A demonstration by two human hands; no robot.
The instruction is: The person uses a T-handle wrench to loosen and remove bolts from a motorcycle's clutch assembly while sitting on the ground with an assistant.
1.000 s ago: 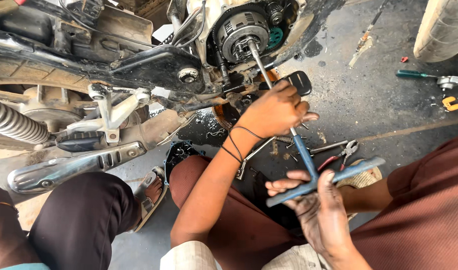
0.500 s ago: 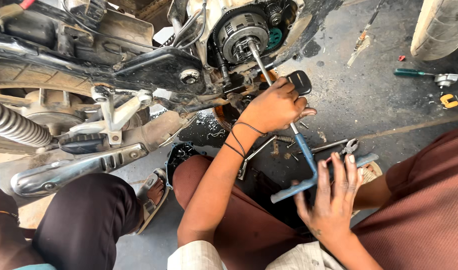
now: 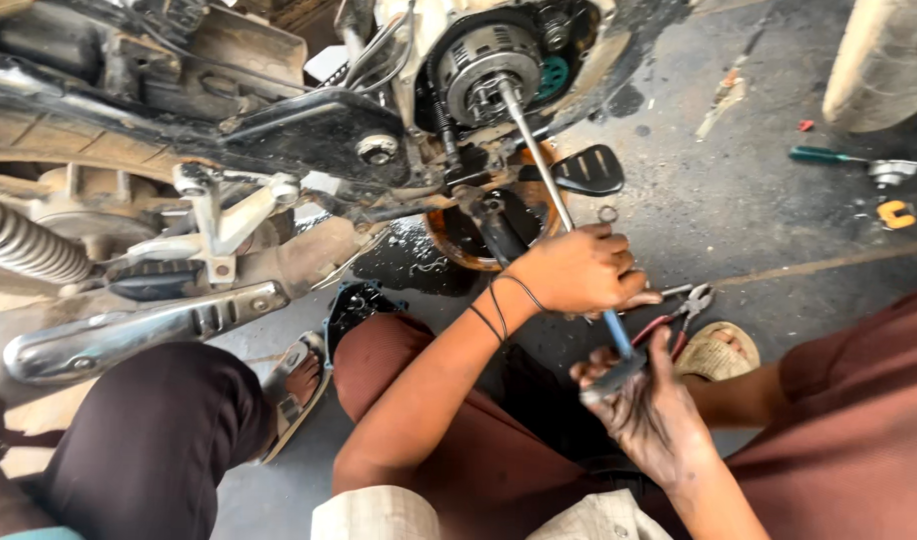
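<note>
In the head view I see my left hand (image 3: pixel 579 272) closed around the shaft of a long T-handle wrench (image 3: pixel 539 165), about at its middle. The far end of the wrench sits in the centre of the round clutch assembly (image 3: pixel 494 80) on the motorcycle engine, at the far side. My right hand (image 3: pixel 647 405) is nearer to me, its grip closed on the blue cross handle (image 3: pixel 619 360) at the near end of the wrench. Just right of this hand, red-handled pliers (image 3: pixel 679 312) lie on the concrete floor (image 3: pixel 739 220). A black foot pedal (image 3: pixel 589 170) is just beside the shaft.
</note>
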